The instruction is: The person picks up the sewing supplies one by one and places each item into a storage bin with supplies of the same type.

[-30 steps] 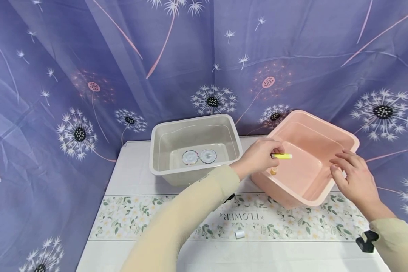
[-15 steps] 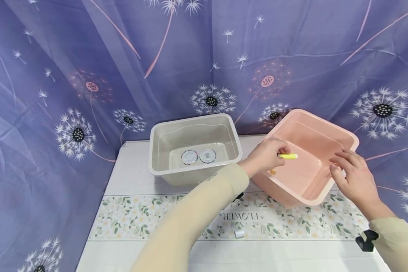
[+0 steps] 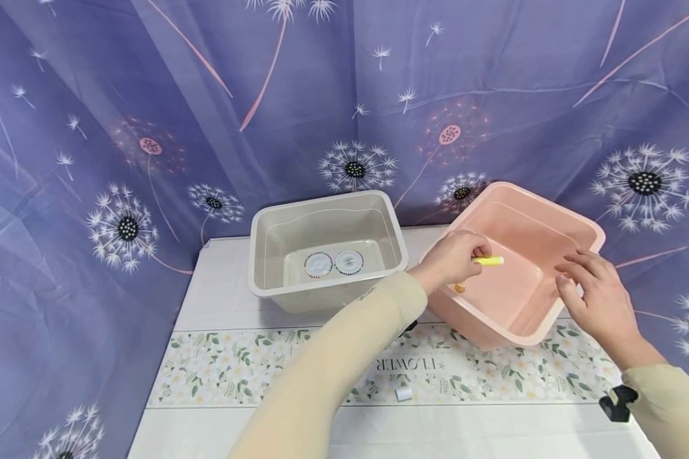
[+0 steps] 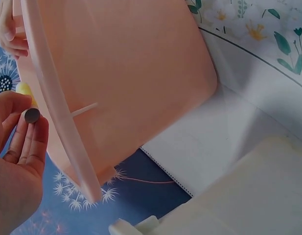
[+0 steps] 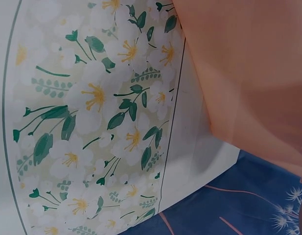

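My left hand [image 3: 453, 258] reaches over the near left side of the pink basin [image 3: 574, 220]. Between thumb and fingers it pinches a slim yellow tube [image 3: 489, 261], held roughly level above the basin floor. In the left wrist view the tube's round grey end [image 4: 32, 115] faces the camera. A small orange-brown piece [image 3: 460, 288] shows just below this hand, at the basin's left inner side. My right hand [image 3: 600, 296] hovers at the basin's right rim, fingers loosely bent and holding nothing. The right wrist view shows mainly the basin wall [image 5: 248, 73] and tablecloth.
Left of the pink basin stands a grey basin [image 3: 275, 290] with two round pin wheels [image 3: 318, 264] lying side by side on its floor. A small white cylinder [image 3: 404, 394] lies on the flowered tablecloth [image 3: 218, 370]. Behind hangs a blue dandelion curtain [image 3: 298, 95].
My left hand has shifted right, carrying the yellow tube farther over the pink basin, and slows in the last half second. The right hand stays at the rim.
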Available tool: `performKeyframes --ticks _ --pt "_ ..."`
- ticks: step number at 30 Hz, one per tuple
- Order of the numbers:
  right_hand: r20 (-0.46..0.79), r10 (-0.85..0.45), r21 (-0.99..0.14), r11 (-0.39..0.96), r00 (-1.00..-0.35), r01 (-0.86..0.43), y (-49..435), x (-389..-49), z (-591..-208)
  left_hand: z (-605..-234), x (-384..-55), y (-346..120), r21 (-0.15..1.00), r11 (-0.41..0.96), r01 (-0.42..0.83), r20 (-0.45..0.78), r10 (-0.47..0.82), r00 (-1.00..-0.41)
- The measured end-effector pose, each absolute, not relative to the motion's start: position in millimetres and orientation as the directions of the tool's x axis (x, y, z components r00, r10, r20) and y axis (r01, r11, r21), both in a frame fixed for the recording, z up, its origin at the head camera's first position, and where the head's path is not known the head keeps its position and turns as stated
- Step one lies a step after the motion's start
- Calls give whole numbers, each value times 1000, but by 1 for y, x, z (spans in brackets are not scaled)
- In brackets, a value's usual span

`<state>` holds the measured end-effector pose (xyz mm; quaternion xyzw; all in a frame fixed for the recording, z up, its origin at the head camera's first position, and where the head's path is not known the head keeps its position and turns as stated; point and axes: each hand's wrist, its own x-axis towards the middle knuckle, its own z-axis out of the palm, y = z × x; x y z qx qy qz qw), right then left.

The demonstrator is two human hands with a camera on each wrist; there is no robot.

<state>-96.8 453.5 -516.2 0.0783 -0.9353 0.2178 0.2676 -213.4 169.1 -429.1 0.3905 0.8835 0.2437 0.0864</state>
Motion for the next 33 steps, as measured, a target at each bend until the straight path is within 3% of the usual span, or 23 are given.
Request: performKeyframes --ticks 24,33 --pt "541 -28 -361 895 -841 -261 452 -98 -516 -436 -208 184 478 572 666 25 749 -662" --pt "539 -25 -364 894 -842 -260 452 -97 -516 -441 -209 179 560 509 654 28 777 -629"
